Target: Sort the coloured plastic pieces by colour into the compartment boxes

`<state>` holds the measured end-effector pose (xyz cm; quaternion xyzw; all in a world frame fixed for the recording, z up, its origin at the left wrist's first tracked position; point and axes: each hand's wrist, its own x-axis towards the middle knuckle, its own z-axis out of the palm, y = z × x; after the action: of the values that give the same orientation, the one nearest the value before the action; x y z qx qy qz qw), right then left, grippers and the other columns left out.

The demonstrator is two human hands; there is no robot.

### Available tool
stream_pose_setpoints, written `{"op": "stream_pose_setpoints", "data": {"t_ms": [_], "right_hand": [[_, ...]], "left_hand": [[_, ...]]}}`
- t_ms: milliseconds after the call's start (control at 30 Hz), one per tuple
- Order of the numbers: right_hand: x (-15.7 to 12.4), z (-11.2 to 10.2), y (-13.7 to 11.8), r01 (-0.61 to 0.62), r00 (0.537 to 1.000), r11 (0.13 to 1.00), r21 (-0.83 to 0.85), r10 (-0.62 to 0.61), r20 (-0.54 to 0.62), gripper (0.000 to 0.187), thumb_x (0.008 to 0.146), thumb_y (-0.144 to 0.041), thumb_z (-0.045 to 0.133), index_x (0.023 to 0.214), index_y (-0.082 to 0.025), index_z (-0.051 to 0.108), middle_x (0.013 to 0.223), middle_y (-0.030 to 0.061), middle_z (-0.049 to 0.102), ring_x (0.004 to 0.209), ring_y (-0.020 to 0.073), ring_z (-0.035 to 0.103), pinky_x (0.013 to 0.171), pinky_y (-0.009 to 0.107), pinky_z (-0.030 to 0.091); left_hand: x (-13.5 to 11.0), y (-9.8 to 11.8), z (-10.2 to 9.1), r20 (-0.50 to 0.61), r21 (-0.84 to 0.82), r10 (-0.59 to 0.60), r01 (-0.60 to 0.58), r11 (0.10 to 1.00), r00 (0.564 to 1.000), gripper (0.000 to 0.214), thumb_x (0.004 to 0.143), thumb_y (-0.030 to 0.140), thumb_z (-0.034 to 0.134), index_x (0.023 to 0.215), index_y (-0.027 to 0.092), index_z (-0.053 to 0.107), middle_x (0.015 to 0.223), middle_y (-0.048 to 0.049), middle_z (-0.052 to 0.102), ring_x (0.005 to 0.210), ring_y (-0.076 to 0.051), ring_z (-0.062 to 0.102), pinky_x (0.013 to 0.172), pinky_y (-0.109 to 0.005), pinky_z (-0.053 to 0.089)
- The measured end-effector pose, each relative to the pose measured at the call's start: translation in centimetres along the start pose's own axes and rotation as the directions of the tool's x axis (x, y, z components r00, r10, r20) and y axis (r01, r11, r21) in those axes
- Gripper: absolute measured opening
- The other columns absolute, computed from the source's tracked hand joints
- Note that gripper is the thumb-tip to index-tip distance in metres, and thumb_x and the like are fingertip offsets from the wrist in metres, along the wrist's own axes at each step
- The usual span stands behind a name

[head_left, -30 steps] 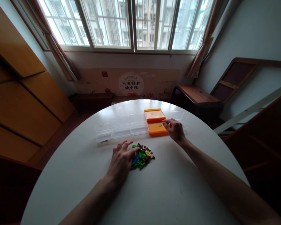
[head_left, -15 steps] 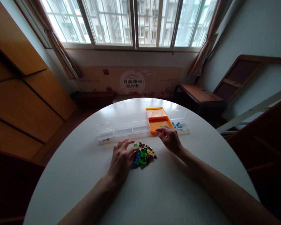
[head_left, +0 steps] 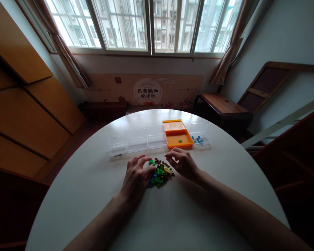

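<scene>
A small heap of toy bricks (head_left: pixel 161 176), green, blue, brown and yellowish, lies on the white table. My left hand (head_left: pixel 136 174) rests at the heap's left edge, thumb and fingers apart, with loose green bricks (head_left: pixel 151 162) near its fingertips. Just past the heap's upper right side hovers my right hand (head_left: pixel 183 163), its fingers bent and parted, with nothing visible between them. Behind it stands an open orange box (head_left: pixel 172 139), and one green brick (head_left: pixel 180 141) lies inside.
Right of the orange box, a clear box (head_left: pixel 206 141) holds several blue bricks (head_left: pixel 197 139). To its left stand open clear boxes (head_left: pixel 136 146); the leftmost clear box (head_left: pixel 113 150) has a small dark item at its front. The round table (head_left: pixel 94 195) faces a window.
My right hand has come back from the orange box toward the heap, and the green brick now shows in that box. My left hand stays nearly in place, its thumb slightly over the heap.
</scene>
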<state>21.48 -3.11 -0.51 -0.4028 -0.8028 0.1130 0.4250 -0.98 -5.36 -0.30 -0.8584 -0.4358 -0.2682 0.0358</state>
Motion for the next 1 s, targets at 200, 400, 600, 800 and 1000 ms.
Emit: {"op": "stream_pose_setpoints", "data": {"t_ms": [200, 400, 600, 800, 1000], "right_hand": [[-0.2, 0.4, -0.4, 0.118, 0.992, 0.993, -0.028, -0.117, 0.052, 0.014, 0.09, -0.02, 0.054, 0.086, -0.018, 0.068, 0.076, 0.0029, 0.063, 0.064, 0.0122, 0.056, 0.062, 0.023, 0.043], [-0.3, 0.7, -0.7, 0.199, 0.977, 0.979, -0.045, -0.195, 0.086, 0.014, 0.091, -0.022, 0.054, 0.087, -0.018, 0.066, 0.079, 0.0038, 0.064, 0.066, 0.0123, 0.057, 0.062, 0.023, 0.043], [0.0, 0.6, -1.7, 0.326, 0.943, 0.942, -0.08, -0.318, 0.1, 0.013, 0.092, -0.027, 0.056, 0.098, -0.019, 0.064, 0.085, 0.0054, 0.066, 0.072, 0.0145, 0.059, 0.064, 0.025, 0.046], [0.1, 0.9, -2.3, 0.373, 0.927, 0.925, -0.078, -0.368, 0.066, 0.009, 0.093, -0.025, 0.053, 0.094, -0.018, 0.058, 0.084, 0.0055, 0.066, 0.071, 0.0144, 0.058, 0.066, 0.025, 0.046], [-0.1, 0.8, -2.8, 0.35, 0.936, 0.936, -0.046, -0.347, 0.06, 0.013, 0.094, -0.021, 0.049, 0.087, -0.02, 0.06, 0.08, 0.0051, 0.066, 0.069, 0.0135, 0.058, 0.064, 0.024, 0.046]], "left_hand": [[-0.1, 0.1, 0.1, 0.015, -0.054, -0.047, 0.048, 0.997, 0.999, 0.014, 0.081, 0.015, 0.062, 0.085, 0.025, 0.071, 0.113, -0.0053, 0.066, 0.118, -0.029, 0.05, 0.098, -0.049, 0.037], [0.1, 0.0, -0.1, 0.022, -0.168, -0.121, 0.123, 0.978, 0.992, 0.008, 0.08, 0.02, 0.062, 0.082, 0.024, 0.07, 0.109, -0.0045, 0.067, 0.114, -0.027, 0.051, 0.097, -0.048, 0.037], [0.8, 0.0, -0.5, 0.004, -0.439, -0.185, 0.168, 0.882, 0.983, 0.006, 0.079, 0.023, 0.065, 0.081, 0.024, 0.071, 0.102, -0.005, 0.068, 0.106, -0.024, 0.057, 0.094, -0.044, 0.044], [1.1, 0.8, -1.0, 0.037, -0.609, -0.222, 0.198, 0.768, 0.974, 0.009, 0.081, 0.027, 0.064, 0.08, 0.022, 0.072, 0.1, -0.0058, 0.068, 0.1, -0.021, 0.061, 0.091, -0.038, 0.049], [1.1, 1.2, -0.8, 0.053, -0.651, -0.257, 0.229, 0.724, 0.965, 0.014, 0.083, 0.031, 0.063, 0.08, 0.022, 0.073, 0.099, -0.0066, 0.068, 0.097, -0.021, 0.063, 0.088, -0.038, 0.051]]}}
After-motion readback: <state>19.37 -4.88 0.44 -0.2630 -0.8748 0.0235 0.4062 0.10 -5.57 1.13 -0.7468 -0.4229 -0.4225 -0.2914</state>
